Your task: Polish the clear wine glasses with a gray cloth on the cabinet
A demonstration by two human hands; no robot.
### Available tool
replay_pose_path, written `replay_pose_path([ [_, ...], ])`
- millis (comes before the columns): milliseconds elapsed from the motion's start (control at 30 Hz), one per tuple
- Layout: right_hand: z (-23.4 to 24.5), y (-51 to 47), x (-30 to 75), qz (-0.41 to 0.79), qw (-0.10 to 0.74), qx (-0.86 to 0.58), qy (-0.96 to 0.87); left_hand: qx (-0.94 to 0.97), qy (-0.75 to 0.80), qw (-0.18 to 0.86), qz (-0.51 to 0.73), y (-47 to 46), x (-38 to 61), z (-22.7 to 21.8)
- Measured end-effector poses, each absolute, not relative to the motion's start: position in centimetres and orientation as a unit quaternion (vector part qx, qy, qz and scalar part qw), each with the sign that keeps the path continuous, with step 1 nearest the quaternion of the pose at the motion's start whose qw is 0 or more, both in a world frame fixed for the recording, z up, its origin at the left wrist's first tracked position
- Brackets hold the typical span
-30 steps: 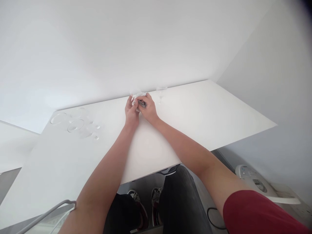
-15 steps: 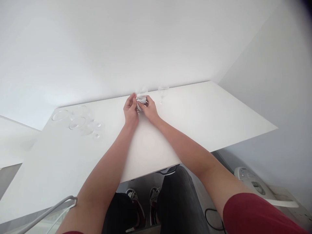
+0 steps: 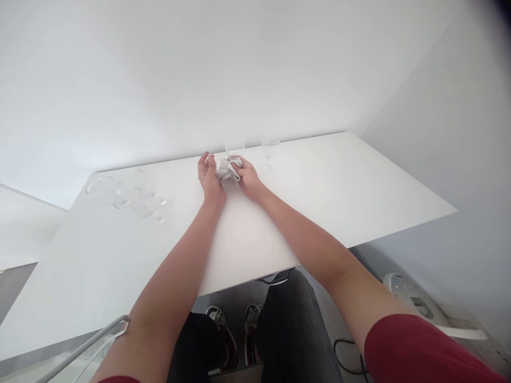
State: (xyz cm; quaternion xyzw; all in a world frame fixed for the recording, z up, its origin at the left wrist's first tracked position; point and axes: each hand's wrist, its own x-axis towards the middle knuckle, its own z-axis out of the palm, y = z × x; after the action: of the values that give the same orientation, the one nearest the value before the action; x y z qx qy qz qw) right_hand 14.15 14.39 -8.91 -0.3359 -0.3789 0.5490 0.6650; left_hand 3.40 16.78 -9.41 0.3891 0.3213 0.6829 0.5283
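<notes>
You look partway along: the cloth [image 3: 229, 170] is between your hands, with a glass [image 3: 235, 147] just behind it. A second glass [image 3: 270, 150] stands right; more glasses [image 3: 128, 198] cluster left. Which are finished, I can't tell. Your right hand [image 3: 249, 178] pinches the cloth; your left hand [image 3: 209, 176], fingers loosely spread, has shifted leftward since half a second ago.

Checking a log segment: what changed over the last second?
The left hand has moved left, away from the right hand, its fingers opened out. The cloth shows more between them, gripped by the right; whether the left touches it is unclear. The glasses at left and lone glass at right stay put.
</notes>
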Motion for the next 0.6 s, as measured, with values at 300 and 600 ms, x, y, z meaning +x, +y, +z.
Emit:
replay_pose_path([
  [300, -8.5, 13.5, 14.8, 0.442, 0.569, -0.414, -0.556, 0.384, 0.234, 0.614, 0.649, 16.2, 3.8, -8.9],
  [600, -9.9, 14.7, 14.0, 0.524, 0.584, -0.406, -0.468, 0.343, 0.243, 0.582, 0.696, 16.6, 3.7, -8.9],
])
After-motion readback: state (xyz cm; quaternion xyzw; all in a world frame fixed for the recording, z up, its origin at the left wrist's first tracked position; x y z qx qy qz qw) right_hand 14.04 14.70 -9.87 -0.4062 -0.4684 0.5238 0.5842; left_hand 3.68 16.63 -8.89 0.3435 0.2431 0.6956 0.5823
